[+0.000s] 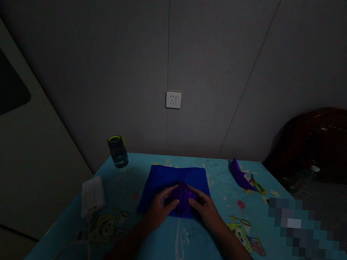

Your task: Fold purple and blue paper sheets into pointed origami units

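Note:
A small folded purple piece (183, 199), which looks like paper, is upright between my two hands near the middle of the table. My left hand (160, 207) grips its left side between thumb and fingers. On the right side, my right hand (206, 208) pinches it the same way. Beneath both hands lies a flat dark blue sheet (177, 173). A separate purple folded object (239, 175) rests at the back right, beside scissors with yellowish-green handles (259, 187).
The table wears a light blue cartoon-printed cloth (164, 245). A dark bottle with a green rim (118, 151) stands at the back left. Nearer is a white box-like device (93, 195) with a cable. Behind is a wall with a socket (173, 100). A pixelated patch covers the right side.

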`<state>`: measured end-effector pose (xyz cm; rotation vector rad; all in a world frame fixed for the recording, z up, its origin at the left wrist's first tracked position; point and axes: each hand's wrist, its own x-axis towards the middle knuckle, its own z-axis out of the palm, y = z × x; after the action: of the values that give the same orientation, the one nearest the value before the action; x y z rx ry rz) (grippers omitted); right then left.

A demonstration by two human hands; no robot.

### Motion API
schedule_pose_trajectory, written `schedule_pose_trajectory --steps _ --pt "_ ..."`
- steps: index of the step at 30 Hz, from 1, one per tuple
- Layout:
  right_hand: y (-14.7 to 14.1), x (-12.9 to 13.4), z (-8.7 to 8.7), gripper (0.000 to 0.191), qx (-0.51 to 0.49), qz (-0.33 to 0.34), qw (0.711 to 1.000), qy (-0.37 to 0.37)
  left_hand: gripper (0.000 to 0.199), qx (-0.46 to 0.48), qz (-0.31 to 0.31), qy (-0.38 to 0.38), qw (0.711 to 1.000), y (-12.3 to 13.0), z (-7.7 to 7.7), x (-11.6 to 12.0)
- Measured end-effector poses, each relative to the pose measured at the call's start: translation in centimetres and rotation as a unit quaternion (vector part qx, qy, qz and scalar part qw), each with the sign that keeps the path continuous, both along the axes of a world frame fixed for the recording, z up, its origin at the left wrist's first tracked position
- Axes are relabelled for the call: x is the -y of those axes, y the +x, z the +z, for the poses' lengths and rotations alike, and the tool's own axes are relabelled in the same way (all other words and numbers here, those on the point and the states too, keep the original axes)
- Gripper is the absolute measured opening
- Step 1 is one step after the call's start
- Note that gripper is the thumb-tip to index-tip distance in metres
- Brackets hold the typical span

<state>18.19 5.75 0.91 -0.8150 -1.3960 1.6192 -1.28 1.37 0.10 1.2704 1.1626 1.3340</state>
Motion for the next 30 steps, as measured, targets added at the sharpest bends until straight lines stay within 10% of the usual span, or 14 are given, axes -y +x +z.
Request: schedule_pose_trajectory --steps 10,30 --pt "-0.2 0.2 0.2 0.038 0.109 -0.059 0.987 0.107 0.016 -0.197 0.104 0.059 0.973 0.1 0.2 0.3" --pt "-0.4 1.3 0.1 0.027 0.245 -0.020 0.937 0.249 0.030 -0.093 -0.095 -0.053 0.990 0.6 -0.8 0.9"
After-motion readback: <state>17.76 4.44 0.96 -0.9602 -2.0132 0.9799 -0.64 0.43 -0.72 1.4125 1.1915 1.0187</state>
